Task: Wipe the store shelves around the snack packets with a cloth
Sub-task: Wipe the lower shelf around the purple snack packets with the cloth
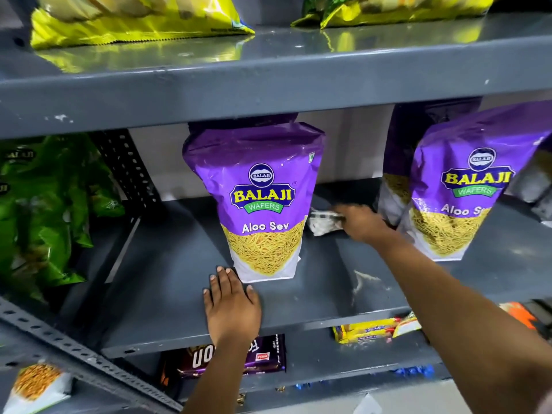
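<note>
I see the grey painted metal middle shelf (167,294) carrying two upright purple Aloo Sev pouches, the centre pouch (257,204) and the right pouch (457,189), with green packets (44,210) at the far left. My right hand (361,222) is closed on a crumpled white cloth (324,224), pressed to the shelf deep in the gap between the pouches. My left hand (231,306) lies open and flat by the centre pouch's base. White smears (363,282) near the front edge suggest that patch is unwiped; I judge the work partway, other shelves undecided
</note>
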The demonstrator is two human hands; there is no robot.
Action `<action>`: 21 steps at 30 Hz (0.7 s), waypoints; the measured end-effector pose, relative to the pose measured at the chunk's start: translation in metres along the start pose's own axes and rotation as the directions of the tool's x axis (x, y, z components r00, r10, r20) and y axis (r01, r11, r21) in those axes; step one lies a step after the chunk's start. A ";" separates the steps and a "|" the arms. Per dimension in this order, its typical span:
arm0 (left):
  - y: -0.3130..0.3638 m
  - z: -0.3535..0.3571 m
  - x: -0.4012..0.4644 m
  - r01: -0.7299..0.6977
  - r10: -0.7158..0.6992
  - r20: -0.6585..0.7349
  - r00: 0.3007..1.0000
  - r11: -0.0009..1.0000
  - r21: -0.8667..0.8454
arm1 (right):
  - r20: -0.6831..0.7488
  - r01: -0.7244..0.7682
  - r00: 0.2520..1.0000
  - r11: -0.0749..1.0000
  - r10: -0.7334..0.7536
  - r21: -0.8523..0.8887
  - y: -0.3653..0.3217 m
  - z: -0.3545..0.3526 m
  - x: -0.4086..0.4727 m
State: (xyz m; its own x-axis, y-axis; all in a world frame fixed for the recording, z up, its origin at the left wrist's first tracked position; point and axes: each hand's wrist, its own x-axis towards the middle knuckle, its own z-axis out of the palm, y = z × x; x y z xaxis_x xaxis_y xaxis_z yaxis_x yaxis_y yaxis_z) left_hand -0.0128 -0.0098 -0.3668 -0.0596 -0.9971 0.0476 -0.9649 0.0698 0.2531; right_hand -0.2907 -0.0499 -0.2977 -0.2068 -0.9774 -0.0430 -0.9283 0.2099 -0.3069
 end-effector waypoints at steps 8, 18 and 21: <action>0.001 -0.002 0.000 0.015 -0.016 0.036 0.999 1.000 0.027 | 0.131 0.126 0.983 0.992 -0.127 0.009 0.010 0.031 -0.045; 0.002 -0.004 -0.002 0.001 -0.002 0.049 0.999 1.000 0.019 | 0.261 0.038 0.961 0.979 -0.090 0.199 0.022 -0.024 -0.071; 0.001 -0.004 -0.002 0.007 -0.008 0.038 0.999 1.000 0.026 | 0.176 0.047 0.980 0.972 -0.089 0.229 -0.002 0.000 -0.048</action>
State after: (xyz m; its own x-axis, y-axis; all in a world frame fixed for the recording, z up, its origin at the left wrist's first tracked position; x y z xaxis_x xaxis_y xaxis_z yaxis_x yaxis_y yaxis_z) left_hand -0.0127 -0.0079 -0.3630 -0.0614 -0.9981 0.0089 -0.9716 0.0618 0.2283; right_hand -0.2793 -0.0038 -0.2957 -0.0660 -0.9811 -0.1820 -0.8418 0.1527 -0.5177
